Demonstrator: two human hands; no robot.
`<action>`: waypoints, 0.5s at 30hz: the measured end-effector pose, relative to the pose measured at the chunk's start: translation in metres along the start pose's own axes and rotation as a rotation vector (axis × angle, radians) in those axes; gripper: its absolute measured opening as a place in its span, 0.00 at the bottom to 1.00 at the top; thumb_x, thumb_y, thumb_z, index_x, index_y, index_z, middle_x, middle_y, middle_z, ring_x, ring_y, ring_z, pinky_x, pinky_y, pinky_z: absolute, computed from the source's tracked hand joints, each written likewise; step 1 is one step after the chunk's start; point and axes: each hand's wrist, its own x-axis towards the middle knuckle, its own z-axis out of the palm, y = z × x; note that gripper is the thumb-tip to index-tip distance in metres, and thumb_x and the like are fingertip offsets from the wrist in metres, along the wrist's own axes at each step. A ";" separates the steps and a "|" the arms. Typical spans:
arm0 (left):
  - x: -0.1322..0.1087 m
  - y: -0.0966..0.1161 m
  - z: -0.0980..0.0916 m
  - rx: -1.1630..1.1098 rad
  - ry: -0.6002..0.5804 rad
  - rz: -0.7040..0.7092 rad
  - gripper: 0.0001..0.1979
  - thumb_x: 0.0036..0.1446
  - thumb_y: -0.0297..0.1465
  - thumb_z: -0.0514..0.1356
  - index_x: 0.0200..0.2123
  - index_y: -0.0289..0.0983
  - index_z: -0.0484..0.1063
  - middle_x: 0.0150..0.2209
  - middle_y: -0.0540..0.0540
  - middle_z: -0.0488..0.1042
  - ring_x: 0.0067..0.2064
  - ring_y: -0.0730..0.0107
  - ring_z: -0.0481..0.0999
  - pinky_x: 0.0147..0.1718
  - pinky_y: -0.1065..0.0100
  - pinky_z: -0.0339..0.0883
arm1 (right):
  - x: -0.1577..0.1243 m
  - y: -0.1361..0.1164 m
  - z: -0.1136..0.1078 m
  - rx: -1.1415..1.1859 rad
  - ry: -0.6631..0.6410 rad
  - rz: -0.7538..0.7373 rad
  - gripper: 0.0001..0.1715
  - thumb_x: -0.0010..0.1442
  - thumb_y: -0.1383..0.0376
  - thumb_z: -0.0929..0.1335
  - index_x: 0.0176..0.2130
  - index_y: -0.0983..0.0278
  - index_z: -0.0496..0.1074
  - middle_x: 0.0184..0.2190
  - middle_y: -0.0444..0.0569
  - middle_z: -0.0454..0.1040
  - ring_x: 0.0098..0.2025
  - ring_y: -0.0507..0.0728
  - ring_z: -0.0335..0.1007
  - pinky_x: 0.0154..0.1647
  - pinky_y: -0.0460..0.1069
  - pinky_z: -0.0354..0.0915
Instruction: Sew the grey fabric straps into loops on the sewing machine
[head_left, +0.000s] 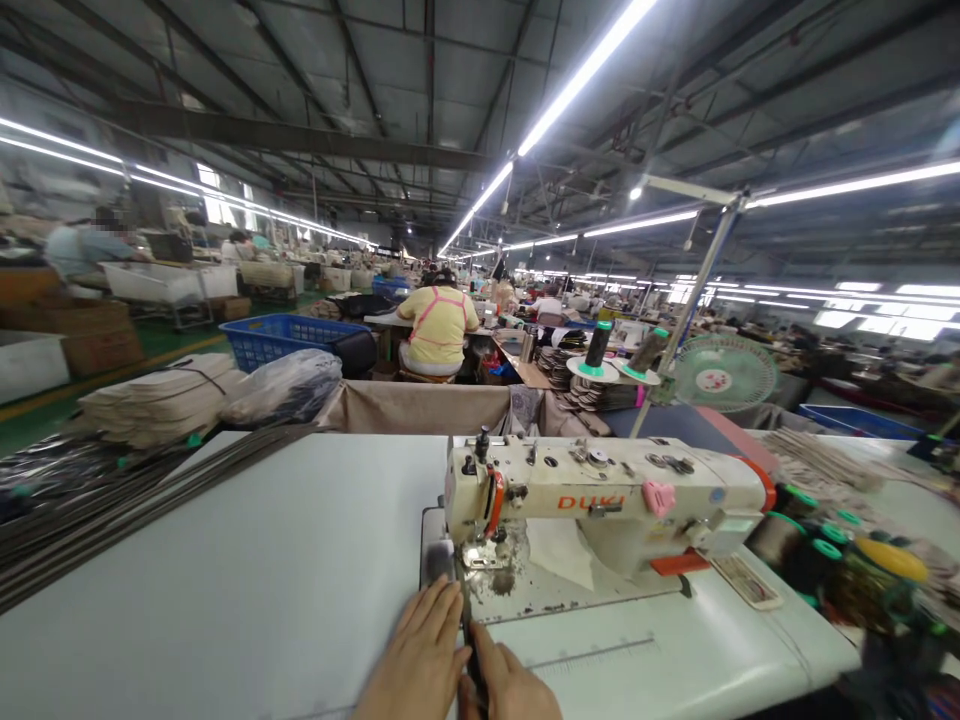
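A cream sewing machine (615,490) with orange lettering stands on the pale worktable in front of me. A narrow dark strip (474,662), seemingly fabric, runs toward me from the needle area. My left hand (424,650) lies flat beside it, fingers stretched out and pointing at the presser foot (486,556). On the strip's other side, my right hand (514,685) has its fingers bent and seems to pinch the edge between thumb and index finger. Part of the strip is hidden by the hands.
Long dark strips (150,480) lie along the table's left side. Beyond are stacked beige pieces (157,400), a blue basket (292,330) and a seated person (439,330). Thread cones (598,350), a green fan (724,372) and several spools (814,550) stand to the right.
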 end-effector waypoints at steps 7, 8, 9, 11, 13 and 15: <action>0.012 0.010 -0.037 -0.063 -0.219 -0.079 0.23 0.71 0.32 0.53 0.66 0.32 0.65 0.67 0.39 0.69 0.68 0.54 0.67 0.65 0.50 0.67 | 0.003 -0.008 -0.040 0.197 -0.120 -0.031 0.31 0.66 0.67 0.62 0.66 0.65 0.66 0.49 0.57 0.82 0.45 0.61 0.82 0.45 0.51 0.75; 0.013 0.011 -0.040 -0.071 -0.229 -0.081 0.23 0.71 0.32 0.53 0.66 0.32 0.65 0.67 0.39 0.69 0.68 0.54 0.67 0.65 0.49 0.67 | 0.004 -0.009 -0.044 0.219 -0.137 -0.013 0.30 0.67 0.67 0.62 0.66 0.65 0.67 0.51 0.58 0.82 0.46 0.62 0.82 0.47 0.51 0.74; 0.014 0.011 -0.041 -0.078 -0.239 -0.085 0.23 0.71 0.32 0.53 0.66 0.32 0.65 0.67 0.39 0.68 0.69 0.54 0.67 0.65 0.49 0.66 | 0.006 -0.010 -0.049 0.247 -0.159 0.005 0.30 0.67 0.66 0.62 0.66 0.65 0.67 0.52 0.58 0.81 0.47 0.62 0.82 0.48 0.52 0.74; 0.015 0.011 -0.042 -0.087 -0.251 -0.089 0.23 0.71 0.32 0.54 0.66 0.31 0.65 0.67 0.38 0.68 0.69 0.54 0.67 0.66 0.49 0.66 | 0.009 -0.010 -0.057 0.329 -0.201 0.041 0.30 0.67 0.65 0.62 0.65 0.65 0.68 0.54 0.57 0.81 0.51 0.62 0.81 0.52 0.53 0.73; 0.015 0.011 -0.043 -0.097 -0.252 -0.098 0.23 0.70 0.32 0.54 0.65 0.31 0.65 0.67 0.37 0.68 0.69 0.53 0.66 0.66 0.49 0.64 | 0.013 -0.009 -0.063 0.436 -0.214 0.074 0.28 0.67 0.63 0.62 0.63 0.64 0.72 0.54 0.56 0.80 0.54 0.62 0.79 0.56 0.53 0.71; 0.016 0.012 -0.044 -0.111 -0.251 -0.105 0.24 0.71 0.33 0.54 0.66 0.30 0.64 0.67 0.36 0.68 0.70 0.53 0.65 0.67 0.48 0.63 | 0.017 -0.006 -0.066 0.545 -0.191 0.104 0.25 0.67 0.60 0.62 0.58 0.64 0.76 0.51 0.56 0.82 0.52 0.62 0.79 0.56 0.53 0.70</action>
